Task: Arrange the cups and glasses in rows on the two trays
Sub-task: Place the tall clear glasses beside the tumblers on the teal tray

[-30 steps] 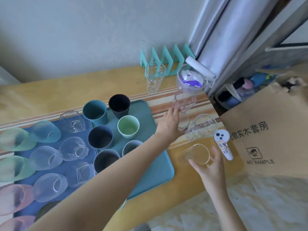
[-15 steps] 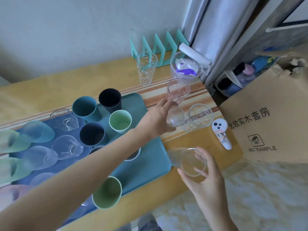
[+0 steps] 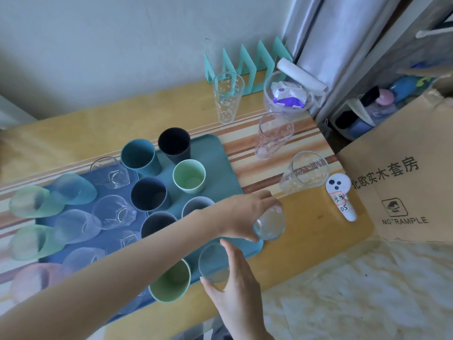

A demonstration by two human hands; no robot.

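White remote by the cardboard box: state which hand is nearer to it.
Left. The left hand, holding a clear glass, is just left of the white remote; the right hand is lower and farther left.

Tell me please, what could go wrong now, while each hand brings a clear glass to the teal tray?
The left hand holds its clear glass by the rim, over the teal tray edge; it might slip. The right hand sets its glass close to the green cup at the near edge, so a bump could tip either one.
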